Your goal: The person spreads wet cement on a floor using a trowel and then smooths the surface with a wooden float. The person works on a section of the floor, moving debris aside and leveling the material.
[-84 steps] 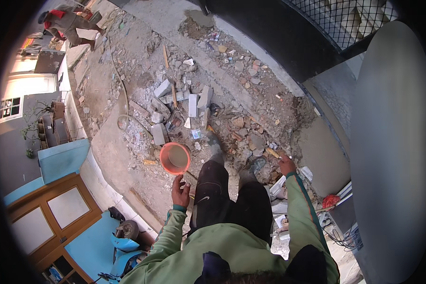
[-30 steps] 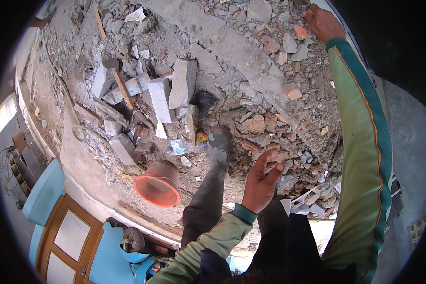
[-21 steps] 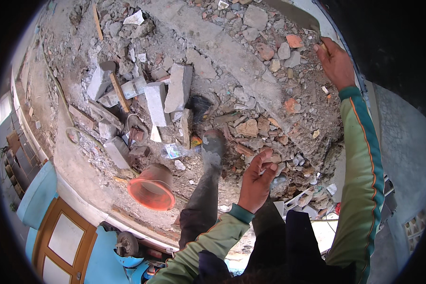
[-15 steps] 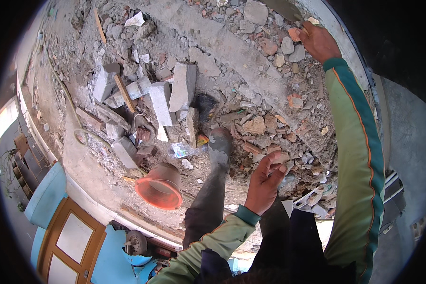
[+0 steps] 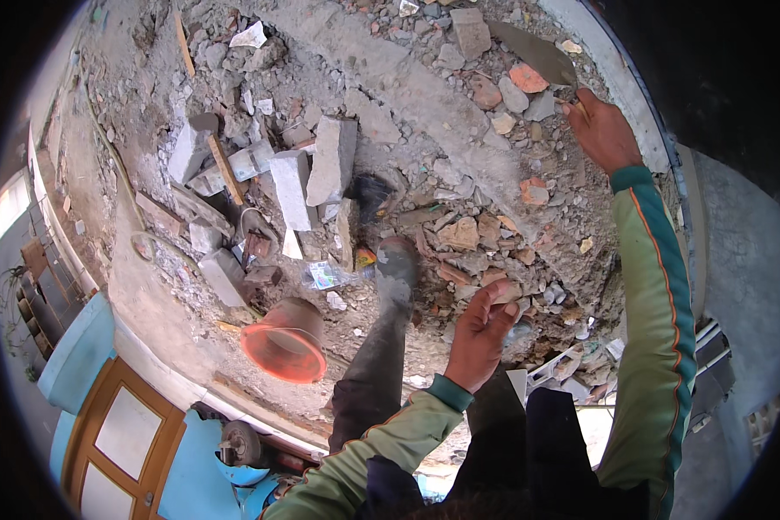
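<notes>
My right hand [image 5: 605, 134], at the upper right, is closed around the handle of a trowel [image 5: 533, 52]. Its grey, pointed blade reaches up and left over the rubble, beside an orange brick piece [image 5: 529, 78] and several grey stones. In front of my body hovers my left hand [image 5: 477, 342], fingers loosely bent with the thumb apart and nothing seen in it. Broken brick and stone lie beyond its fingertips. My boot [image 5: 397, 273] stands among the debris to the left of that hand.
An orange bucket [image 5: 284, 345] leans on its side left of my leg. Pale concrete blocks [image 5: 331, 160], a wooden stick [image 5: 225, 170] and a hose [image 5: 117, 165] lie farther left. A low wall edge [image 5: 620, 61] runs along the right; a brown door [image 5: 121, 442] stands lower left.
My right hand has moved slightly down and right with the trowel, bringing more of the blade into view. My left hand stays nearly in place.
</notes>
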The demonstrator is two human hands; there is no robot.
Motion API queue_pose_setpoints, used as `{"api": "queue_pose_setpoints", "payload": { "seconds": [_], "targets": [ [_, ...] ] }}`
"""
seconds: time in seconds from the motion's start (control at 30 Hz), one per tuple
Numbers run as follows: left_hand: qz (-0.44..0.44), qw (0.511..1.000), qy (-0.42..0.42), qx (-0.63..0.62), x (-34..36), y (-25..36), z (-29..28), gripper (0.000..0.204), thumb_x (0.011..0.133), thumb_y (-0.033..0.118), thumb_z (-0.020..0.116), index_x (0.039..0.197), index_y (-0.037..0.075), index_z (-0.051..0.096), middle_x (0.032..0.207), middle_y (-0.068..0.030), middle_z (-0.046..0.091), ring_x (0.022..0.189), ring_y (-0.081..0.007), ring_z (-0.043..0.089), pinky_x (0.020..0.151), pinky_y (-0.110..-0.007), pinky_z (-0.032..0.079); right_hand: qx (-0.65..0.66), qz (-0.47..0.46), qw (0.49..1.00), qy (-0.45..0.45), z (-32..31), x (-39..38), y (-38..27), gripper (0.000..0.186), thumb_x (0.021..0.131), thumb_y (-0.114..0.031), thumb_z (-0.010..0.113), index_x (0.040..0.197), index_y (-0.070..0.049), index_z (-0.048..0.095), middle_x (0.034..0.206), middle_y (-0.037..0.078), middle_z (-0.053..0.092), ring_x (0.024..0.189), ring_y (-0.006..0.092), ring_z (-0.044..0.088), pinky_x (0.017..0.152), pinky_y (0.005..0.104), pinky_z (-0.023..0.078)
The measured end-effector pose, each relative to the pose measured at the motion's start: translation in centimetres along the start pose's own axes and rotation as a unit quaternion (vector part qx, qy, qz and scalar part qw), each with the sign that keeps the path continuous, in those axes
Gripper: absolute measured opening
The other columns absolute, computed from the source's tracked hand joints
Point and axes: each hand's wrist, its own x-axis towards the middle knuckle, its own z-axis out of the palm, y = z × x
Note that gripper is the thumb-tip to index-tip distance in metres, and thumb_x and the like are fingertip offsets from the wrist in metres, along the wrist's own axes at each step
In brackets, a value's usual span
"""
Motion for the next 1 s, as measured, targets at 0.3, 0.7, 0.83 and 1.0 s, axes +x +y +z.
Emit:
{"api": "queue_pose_setpoints", "payload": {
  "seconds": [0.3, 0.7, 0.83, 1.0],
  "targets": [
    [-0.002, 0.999, 0.004, -0.034, 0.5, 1.1, -0.3, 0.052, 0.103, 0.029, 0.06, 0.148, 0.007, 0.046, 0.139, -0.0031, 0.053, 0.107, -0.0089, 0.051, 0.091, -0.031, 0.043, 0.074, -0.078, 0.992, 0.064, 0.8, 10.0, -8.1, 0.035, 0.096, -0.033, 0.06, 0.12, -0.007, 0.062, 0.106, 0.023, 0.07, 0.101, 0.0445, 0.066, 0.087, 0.0521, 0.05],
    [0.006, 0.994, 0.054, -0.09, 0.9, 5.9, -3.9, 0.053, 0.103, 0.028, 0.06, 0.147, 0.004, 0.045, 0.138, -0.0077, 0.054, 0.118, -0.0148, 0.052, 0.098, -0.035, 0.043, 0.084, -0.125, 0.986, 0.065, 2.9, 18.0, -21.6, 0.047, 0.098, -0.044, 0.058, 0.126, -0.007, 0.062, 0.105, 0.025, 0.07, 0.099, 0.0412, 0.068, 0.087, 0.0494, 0.051],
    [-0.009, 0.988, 0.059, -0.141, 1.2, 7.3, -4.7, 0.05, 0.103, 0.02, 0.06, 0.146, 0.0, 0.045, 0.14, -0.0101, 0.054, 0.121, -0.0151, 0.051, 0.104, -0.031, 0.041, 0.059, -0.05, 0.987, 0.143, 0.5, 26.3, -23.0, 0.044, 0.1, -0.042, 0.056, 0.126, -0.008, 0.062, 0.098, 0.021, 0.069, 0.094, 0.0361, 0.068, 0.085, 0.0476, 0.052],
    [0.016, 0.982, 0.087, -0.165, 1.4, 8.2, -6.0, 0.048, 0.103, 0.019, 0.059, 0.145, 0.0, 0.046, 0.141, -0.01, 0.054, 0.12, -0.0153, 0.052, 0.104, -0.03, 0.041, 0.006, -0.181, 0.979, -0.09, 1.1, 21.2, -29.7, 0.041, 0.102, -0.041, 0.054, 0.127, -0.01, 0.061, 0.095, 0.018, 0.068, 0.09, 0.0322, 0.067, 0.084, 0.0456, 0.052]
  ]
}}
